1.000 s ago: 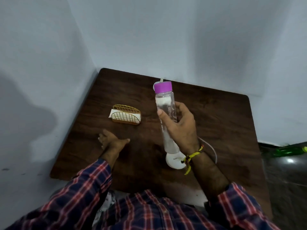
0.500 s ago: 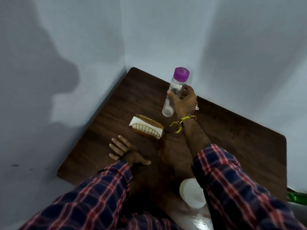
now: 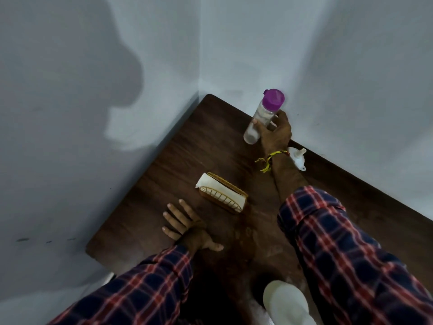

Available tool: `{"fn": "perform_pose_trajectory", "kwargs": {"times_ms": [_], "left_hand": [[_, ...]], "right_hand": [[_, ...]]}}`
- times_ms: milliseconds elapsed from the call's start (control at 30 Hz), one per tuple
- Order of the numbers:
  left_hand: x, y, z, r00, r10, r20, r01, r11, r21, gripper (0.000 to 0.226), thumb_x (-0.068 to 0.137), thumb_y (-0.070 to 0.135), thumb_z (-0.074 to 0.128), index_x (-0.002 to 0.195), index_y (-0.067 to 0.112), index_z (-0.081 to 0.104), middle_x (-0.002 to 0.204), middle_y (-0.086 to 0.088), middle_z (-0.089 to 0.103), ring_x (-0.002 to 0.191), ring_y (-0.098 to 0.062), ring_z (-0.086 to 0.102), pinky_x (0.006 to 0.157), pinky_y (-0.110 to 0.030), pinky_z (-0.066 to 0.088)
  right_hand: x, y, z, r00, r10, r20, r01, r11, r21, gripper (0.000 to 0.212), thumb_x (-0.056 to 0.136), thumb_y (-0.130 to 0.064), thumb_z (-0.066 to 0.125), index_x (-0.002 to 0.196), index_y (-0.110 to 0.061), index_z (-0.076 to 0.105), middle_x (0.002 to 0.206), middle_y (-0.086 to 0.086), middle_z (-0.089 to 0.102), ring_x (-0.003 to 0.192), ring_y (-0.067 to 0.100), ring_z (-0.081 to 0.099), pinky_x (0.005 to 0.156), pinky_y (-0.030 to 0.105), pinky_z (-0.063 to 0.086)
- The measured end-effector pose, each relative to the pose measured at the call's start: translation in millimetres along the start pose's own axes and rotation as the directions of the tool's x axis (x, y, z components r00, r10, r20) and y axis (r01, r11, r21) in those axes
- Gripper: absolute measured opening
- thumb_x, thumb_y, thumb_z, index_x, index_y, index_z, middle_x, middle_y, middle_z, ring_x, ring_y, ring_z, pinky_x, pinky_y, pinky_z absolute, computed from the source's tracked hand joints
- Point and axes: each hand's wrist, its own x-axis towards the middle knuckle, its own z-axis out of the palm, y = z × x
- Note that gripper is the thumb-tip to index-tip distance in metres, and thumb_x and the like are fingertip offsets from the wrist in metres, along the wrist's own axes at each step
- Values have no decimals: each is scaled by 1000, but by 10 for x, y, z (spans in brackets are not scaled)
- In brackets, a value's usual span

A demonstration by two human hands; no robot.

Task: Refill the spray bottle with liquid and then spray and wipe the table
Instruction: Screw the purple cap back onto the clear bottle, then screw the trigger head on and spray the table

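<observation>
My right hand point(image 3: 275, 134) grips a clear bottle point(image 3: 261, 118) with a purple cap at the far corner of the dark wooden table point(image 3: 164, 179); the bottle's base touches or nearly touches the tabletop. A white funnel-like piece point(image 3: 297, 158) lies just right of my right wrist. My left hand point(image 3: 189, 227) rests flat on the table with fingers spread, holding nothing. A white rounded object point(image 3: 284, 301), perhaps the spray bottle, stands at the near edge, partly hidden by my right sleeve.
A gold wire napkin holder point(image 3: 222, 195) with white napkins sits mid-table, between my hands. Pale walls close in the table on the left and at the back. Wet smears mark the wood near the front.
My right hand has carried the purple-capped bottle from above the near white object to the far corner and lowered it. My left hand stays flat. The camera has shifted.
</observation>
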Motion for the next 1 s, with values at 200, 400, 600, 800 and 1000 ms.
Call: {"fn": "perform_pose_trajectory", "kwargs": {"times_ms": [200, 400, 600, 800, 1000], "left_hand": [[127, -100, 88, 996, 17, -93, -22, 999, -50, 175, 31, 68, 88, 146, 14, -34, 148, -24, -40, 139, -48, -29, 111, -71, 5], [-60, 18, -22, 1000, -7, -1, 7, 999, -36, 176, 40, 57, 92, 128, 3, -51, 137, -32, -49, 133, -51, -37, 111, -69, -6], [-77, -12, -36, 1000, 5, -4, -6, 998, -60, 175, 41, 53, 93, 129, 5, -51, 137, -30, -51, 134, -49, -38, 109, -67, -9], [-82, -44, -51, 1000, 2, -14, -3, 996, -92, 182, 30, 57, 93, 126, 7, -53, 137, -28, -52, 135, -48, -37, 110, -67, -8], [-133, -53, -58, 999, 32, -19, -34, 995, -94, 183, 28, 57, 94, 130, 9, -50, 139, -27, -51, 135, -48, -37, 110, -67, -8]], "right_hand": [[-10, 13, 35, 1000, 4, -28, -5, 999, -34, 61, 73, -21, 88, 126, -8, 61, 118, 9, 70, 105, 25, 69, 92, 37, 59], [15, 0, 52, 999, 17, -35, -18, 999, -38, 65, 74, -16, 87, 131, -7, 58, 125, 11, 67, 111, 26, 67, 96, 34, 56], [-39, 16, 5, 998, 60, -17, -61, 994, -95, 82, 69, -24, 91, 140, -12, 49, 134, 11, 62, 115, 25, 63, 93, 29, 53], [-377, 76, -263, 995, 92, -42, -96, 989, -110, 85, 71, -26, 90, 142, -12, 46, 133, 15, 60, 120, 26, 60, 103, 37, 51], [-867, 142, -743, 985, 123, -121, -132, 989, -62, 78, 69, -22, 91, 136, -10, 53, 128, 12, 62, 116, 24, 62, 100, 40, 54]]}}
